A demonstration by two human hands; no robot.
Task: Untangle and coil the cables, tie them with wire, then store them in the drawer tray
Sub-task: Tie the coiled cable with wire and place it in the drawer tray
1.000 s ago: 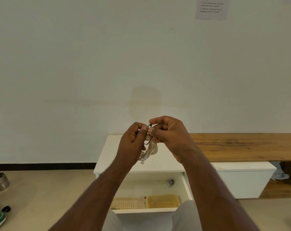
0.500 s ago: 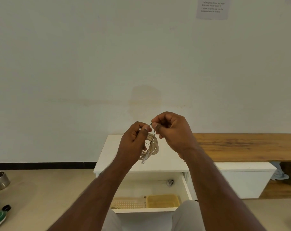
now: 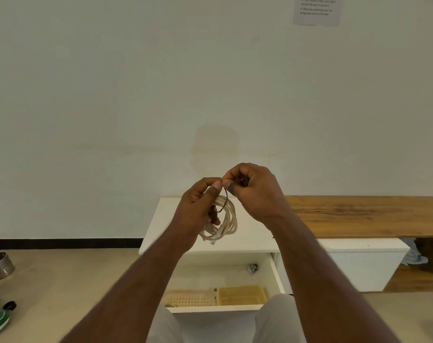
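Up front, left hand point(image 3: 198, 209) grips cable coil point(image 3: 226, 222) — right hand point(image 3: 254, 191) pinches dark wire point(image 3: 225, 198) looped around coil — drawer point(image 3: 276, 271) open below.

soft, even light fills the room, bright enough to read colours but a little flat and greenish. the pale wall point(image 3: 161, 82) dims gradually toward the top corners. no hard shadows fall anywhere; only a faint darker patch sits on the wall above the hands point(image 3: 221, 184). there is no glare. the wide lens bends the scene: the dark skirting line point(image 3: 62, 243) and the bench point(image 3: 359, 214) edge curve slightly. the printed sheet point(image 3: 317, 9) at the top is too blurred to read. the forearms point(image 3: 136, 293) near the bottom edge look stretched and soft.
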